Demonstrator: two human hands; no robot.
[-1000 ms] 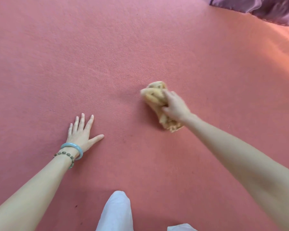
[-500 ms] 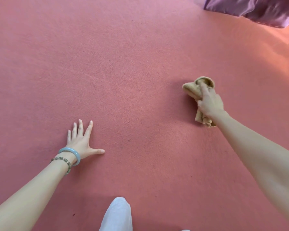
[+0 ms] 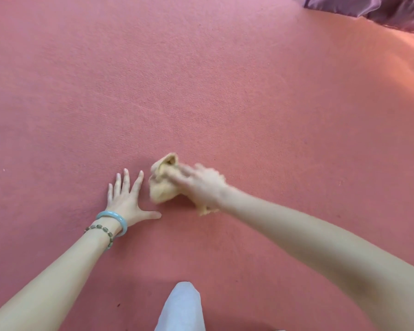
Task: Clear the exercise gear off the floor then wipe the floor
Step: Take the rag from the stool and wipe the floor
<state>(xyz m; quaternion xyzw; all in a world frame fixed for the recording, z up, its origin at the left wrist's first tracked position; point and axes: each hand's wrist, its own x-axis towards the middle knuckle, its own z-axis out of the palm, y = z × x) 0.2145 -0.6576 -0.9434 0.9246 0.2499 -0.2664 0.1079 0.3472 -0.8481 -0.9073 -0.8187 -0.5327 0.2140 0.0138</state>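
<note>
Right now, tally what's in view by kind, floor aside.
Hands: 2, left hand, right hand
Cloth: 1
Bracelets: 2, bangle, beads
Purple fabric: 1
Knee: 1
Total: 7

A salmon-red floor (image 3: pixel 153 68), laid with what appears to be a fine, felt-like carpet, is seen from above, filling almost the whole view. A faint crease (image 3: pixel 139 106) can be traced slanting across its left half. The far right of the floor is washed in warm orange light (image 3: pixel 397 75), while the near edge is dimmed by soft shadow (image 3: pixel 134 278). A rumpled purple fabric (image 3: pixel 378 7) is seen lying at the top right corner, cut off by the frame. A tiny pale speck (image 3: pixel 4 170) is caught at the left edge, and a dark speck (image 3: pixel 118 305) is noted near the bottom.
</note>
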